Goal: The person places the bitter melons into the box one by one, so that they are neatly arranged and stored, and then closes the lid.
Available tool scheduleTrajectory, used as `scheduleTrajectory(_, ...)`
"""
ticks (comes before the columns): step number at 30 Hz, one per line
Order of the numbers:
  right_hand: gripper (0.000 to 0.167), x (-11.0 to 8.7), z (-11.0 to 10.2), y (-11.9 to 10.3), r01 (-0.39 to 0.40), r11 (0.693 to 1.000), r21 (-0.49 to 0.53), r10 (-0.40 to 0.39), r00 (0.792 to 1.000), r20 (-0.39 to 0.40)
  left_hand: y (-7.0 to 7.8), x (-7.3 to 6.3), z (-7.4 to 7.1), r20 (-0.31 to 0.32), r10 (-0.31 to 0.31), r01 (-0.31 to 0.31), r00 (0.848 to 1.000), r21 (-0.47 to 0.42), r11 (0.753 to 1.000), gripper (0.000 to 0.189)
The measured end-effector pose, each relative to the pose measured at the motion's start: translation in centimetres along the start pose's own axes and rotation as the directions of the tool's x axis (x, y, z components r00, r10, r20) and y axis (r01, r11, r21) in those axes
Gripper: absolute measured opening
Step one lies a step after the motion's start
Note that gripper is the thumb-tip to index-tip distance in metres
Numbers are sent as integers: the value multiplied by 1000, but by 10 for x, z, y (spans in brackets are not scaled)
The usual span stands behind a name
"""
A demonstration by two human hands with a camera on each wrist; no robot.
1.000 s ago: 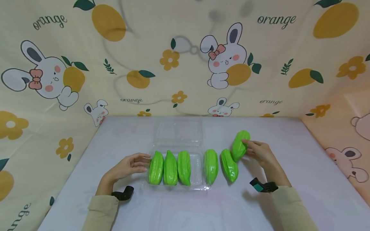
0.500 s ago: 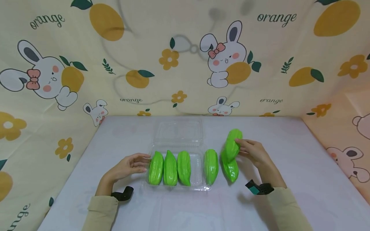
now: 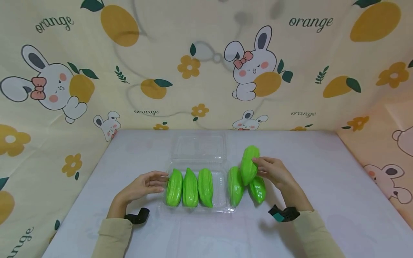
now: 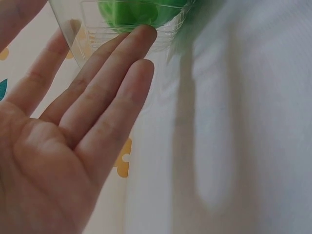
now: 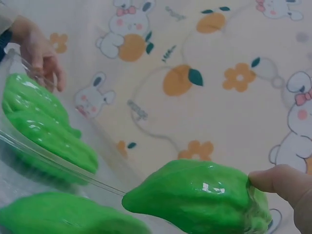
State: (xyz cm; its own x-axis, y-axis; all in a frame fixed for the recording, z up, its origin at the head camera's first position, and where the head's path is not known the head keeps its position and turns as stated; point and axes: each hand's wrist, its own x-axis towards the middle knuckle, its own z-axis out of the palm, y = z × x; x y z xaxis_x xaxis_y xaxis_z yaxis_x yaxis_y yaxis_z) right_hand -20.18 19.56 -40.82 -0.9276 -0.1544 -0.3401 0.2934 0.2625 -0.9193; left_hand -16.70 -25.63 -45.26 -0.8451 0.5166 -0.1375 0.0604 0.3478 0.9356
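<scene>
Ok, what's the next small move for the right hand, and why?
I'd probably shift the right hand and its held green vegetable left, over the clear container: a bare strip shows there, right of the three green vegetables inside, and the lid is open.

R hand holds grn veg at blunt end, 2nd veg lower left, more veg in clear box, L hand beyond.

cream cloth printed with rabbits and oranges hangs behind a white table.
</scene>
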Motion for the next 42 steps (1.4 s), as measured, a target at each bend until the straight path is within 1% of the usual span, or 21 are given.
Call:
scheduleTrajectory(7,71,1,10,-4,-4,1000,7,3,998,63,3,2,-1,2,-18,18,1000,0,1000,57)
scheduleTrajectory(13,73,0,18,-9,-20,1000,-1,20,997,81,5,1,-2,-1,-30,30,1000,4,1000,59)
scheduleTrajectory(17,71,-4,30,-6,-7,1000,-14,8,996,90,4,-1,-3,7,-27,27,1000,9,1000,59)
scheduleTrajectory(22,69,-10,45,-4,7,1000,-19,-5,996,89,3,-5,-6,24,-20,19,1000,20,1000,61)
scheduleTrajectory(27,68,-17,58,-3,-13,1000,-5,13,998,64,1,-9,-8,36,-9,8,999,27,1000,62)
scheduleTrajectory(33,66,-19,66,-2,12,1000,14,-13,997,71,-1,-11,-9,47,20,-20,999,11,1000,60)
scheduleTrajectory(37,65,-22,70,-4,14,1000,-5,-14,998,57,-2,-12,-10,56,21,-21,998,-2,1000,60)
scheduleTrajectory(42,64,-26,77,-7,19,998,-61,-17,999,38,-2,-14,-11,64,20,-19,998,-14,1000,59)
